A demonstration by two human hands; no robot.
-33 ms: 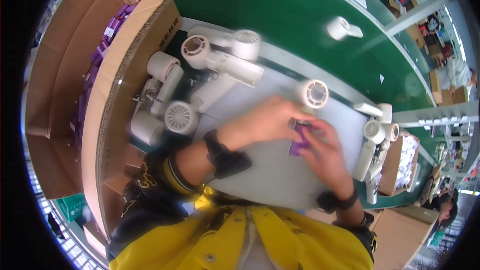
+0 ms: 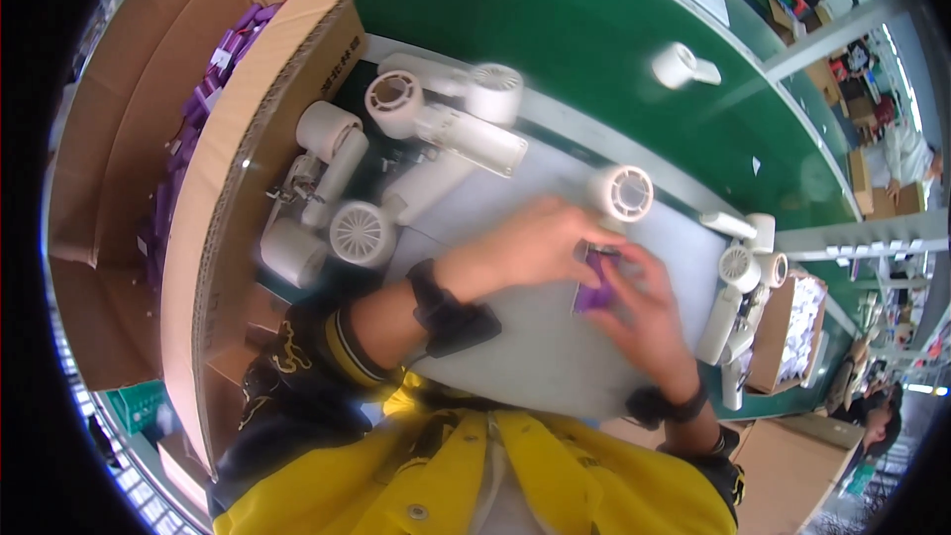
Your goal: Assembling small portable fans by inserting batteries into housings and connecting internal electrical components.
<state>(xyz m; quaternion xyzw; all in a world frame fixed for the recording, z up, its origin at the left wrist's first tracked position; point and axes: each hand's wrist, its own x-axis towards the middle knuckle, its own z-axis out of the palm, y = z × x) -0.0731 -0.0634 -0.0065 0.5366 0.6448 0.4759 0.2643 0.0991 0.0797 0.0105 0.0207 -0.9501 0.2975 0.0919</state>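
Just right of centre, over the grey mat (image 2: 495,337), is a white handheld fan (image 2: 626,193) with its round head pointing away from me. A purple battery pack (image 2: 591,289) shows at its handle, between my hands. My left hand (image 2: 540,243) is closed around the upper handle, just below the head. From the right, the thumb and fingers of my right hand (image 2: 649,302) press on the battery and the handle. My fingers hide most of the handle, and some motion blur covers the fingertips.
On the left stands a large cardboard box (image 2: 223,238) holding several purple battery packs (image 2: 203,99). White fan parts (image 2: 362,233) are piled beside it. More fans (image 2: 738,267) lie at the right, near a small box of white pieces (image 2: 797,332). Another fan (image 2: 676,65) rests on the green table (image 2: 575,50).
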